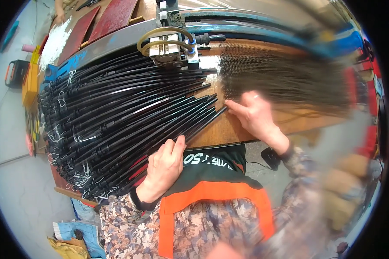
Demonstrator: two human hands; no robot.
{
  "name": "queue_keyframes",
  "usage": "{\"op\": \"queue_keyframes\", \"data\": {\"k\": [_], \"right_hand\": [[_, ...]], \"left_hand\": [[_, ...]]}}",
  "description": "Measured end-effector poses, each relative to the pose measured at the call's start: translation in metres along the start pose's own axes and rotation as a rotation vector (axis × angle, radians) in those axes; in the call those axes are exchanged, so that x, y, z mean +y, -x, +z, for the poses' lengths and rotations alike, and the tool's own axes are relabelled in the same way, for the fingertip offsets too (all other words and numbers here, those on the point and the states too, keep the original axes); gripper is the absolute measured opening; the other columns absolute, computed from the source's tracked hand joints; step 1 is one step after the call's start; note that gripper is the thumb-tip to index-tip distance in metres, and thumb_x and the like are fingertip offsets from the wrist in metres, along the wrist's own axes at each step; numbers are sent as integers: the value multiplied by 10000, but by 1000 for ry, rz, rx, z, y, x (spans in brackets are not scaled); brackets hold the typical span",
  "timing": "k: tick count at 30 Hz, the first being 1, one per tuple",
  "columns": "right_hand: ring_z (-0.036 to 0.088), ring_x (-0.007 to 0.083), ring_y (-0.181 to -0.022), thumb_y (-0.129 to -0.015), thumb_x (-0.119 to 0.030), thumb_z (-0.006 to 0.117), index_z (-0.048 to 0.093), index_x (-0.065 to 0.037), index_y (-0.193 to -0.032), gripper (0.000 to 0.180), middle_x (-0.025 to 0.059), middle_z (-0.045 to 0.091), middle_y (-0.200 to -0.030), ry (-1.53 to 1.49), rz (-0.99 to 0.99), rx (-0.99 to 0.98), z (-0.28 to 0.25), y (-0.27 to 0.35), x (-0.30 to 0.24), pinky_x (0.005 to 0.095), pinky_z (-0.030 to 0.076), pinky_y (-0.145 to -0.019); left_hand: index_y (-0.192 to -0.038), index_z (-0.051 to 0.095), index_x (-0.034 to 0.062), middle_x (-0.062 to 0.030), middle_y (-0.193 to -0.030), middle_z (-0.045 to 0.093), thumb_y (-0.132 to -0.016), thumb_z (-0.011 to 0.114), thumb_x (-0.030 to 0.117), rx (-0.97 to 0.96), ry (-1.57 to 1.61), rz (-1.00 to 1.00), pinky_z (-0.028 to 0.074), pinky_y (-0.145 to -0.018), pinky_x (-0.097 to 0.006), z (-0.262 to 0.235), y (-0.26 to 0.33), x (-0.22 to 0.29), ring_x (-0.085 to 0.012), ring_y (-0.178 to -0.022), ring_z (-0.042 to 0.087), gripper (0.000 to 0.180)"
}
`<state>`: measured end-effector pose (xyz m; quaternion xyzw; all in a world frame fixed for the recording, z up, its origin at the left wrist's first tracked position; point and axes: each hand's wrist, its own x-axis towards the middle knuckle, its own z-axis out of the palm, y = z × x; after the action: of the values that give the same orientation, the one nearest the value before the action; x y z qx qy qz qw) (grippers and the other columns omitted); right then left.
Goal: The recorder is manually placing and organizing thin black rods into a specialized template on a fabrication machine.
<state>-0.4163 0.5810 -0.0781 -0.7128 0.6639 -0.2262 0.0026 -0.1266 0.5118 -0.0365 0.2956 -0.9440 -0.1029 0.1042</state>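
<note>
A wide fan of long black rods [129,101] lies across the wooden bench, with loops of white string at the left ends. My left hand [166,164] is closed on one black rod [201,127] at the near edge of the fan, its fingertips pinching the shaft. That rod's right end meets the fingertips of my right hand [255,114]. The right index finger and thumb are pressed together there; anything small between them is hidden. Just beyond the right hand spreads a mass of thin, dark, wavy wires [281,75], blurred toward the right.
A metal machine head [166,49] with yellowish hoses [166,31] stands over the rods' right ends. Blue rails [263,32] run behind the wires. Dark red boards [112,19], a white heap [55,41] and another person's hand [61,18] are at the far left. The wooden bench's [212,136] near edge borders my apron [212,192].
</note>
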Motion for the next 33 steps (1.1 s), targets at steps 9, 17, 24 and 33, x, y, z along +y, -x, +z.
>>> {"op": "queue_keyframes", "data": {"k": [9,17,24,33], "right_hand": [[568,250,-715,-807,-117,736,694,-105,-1198,394,81,605,-751,-550,30,-52,-2,8,18,365,467,-658],[562,241,-826,-670,43,658,626,-100,-1298,644,30,661,-885,-553,-153,-23,5,27,14,337,515,-682],[578,249,-796,-677,49,628,602,-54,-1309,641,8,675,-926,-485,-174,226,-14,25,19,326,537,-618],[644,227,-638,-764,-268,811,520,-95,-1405,725,75,674,-777,-81,397,517,-26,40,93,343,531,-598]], "left_hand": [[-1190,622,77,-51,-738,513,-886,664,140,-68,-25,104,500,-469,-320,-24,-17,5,-191,-609,608,313],[-1191,651,150,-86,-676,570,-885,684,206,-341,-13,211,488,-491,-401,-71,-65,7,-273,-565,622,312],[-1138,683,73,-185,-779,675,-915,632,164,-729,416,-33,526,-631,-405,-81,-139,6,-347,-680,667,246],[-997,611,29,-131,-822,564,-806,622,-11,-119,-132,568,490,-644,-420,-92,-202,18,-324,-775,591,195]]}}
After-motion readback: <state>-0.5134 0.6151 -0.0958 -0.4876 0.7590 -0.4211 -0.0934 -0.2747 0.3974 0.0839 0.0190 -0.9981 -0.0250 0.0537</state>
